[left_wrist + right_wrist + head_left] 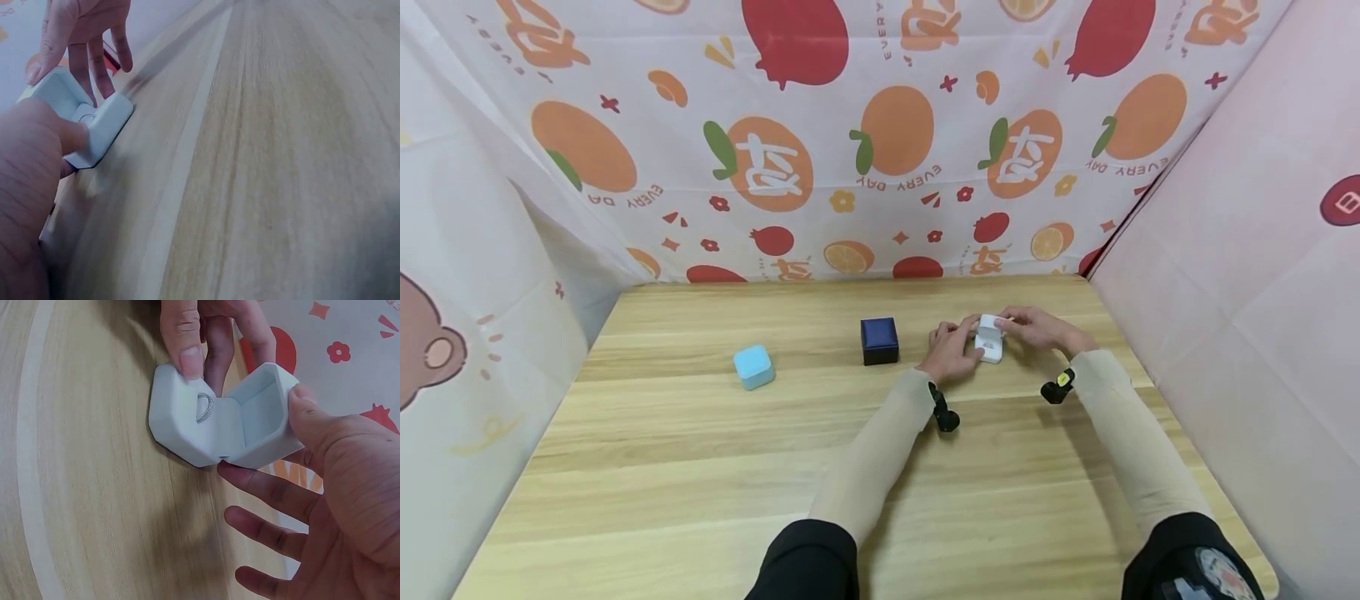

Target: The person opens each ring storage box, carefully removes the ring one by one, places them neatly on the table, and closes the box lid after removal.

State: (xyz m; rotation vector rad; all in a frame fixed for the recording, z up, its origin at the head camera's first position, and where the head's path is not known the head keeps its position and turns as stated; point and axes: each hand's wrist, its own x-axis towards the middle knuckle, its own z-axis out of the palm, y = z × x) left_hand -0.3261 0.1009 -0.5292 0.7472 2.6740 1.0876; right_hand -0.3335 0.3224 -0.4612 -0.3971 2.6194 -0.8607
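A white ring box (pixel 988 348) with cut corners stands with its lid raised at the right of the table. Inside, a silver ring (pixel 206 407) sits upright in the white padding. My left hand (pixel 951 352) holds the box's base, its thumb pressing the front edge beside the ring. The right hand (pixel 1037 327) pinches the lid between thumb and index finger, as the right wrist view shows, while its other fingers stretch out free. In the left wrist view, the left thumb hides part of the padding.
A dark blue box (pixel 880 340) with a black base stands left of the hands. Farther left lies a light blue box (pixel 754 367) with rounded corners. Printed fabric (pixel 820 225) hangs along the back edge of the wooden table (pixel 700 467), and a pale sheet (pixel 1247 275) borders its right side.
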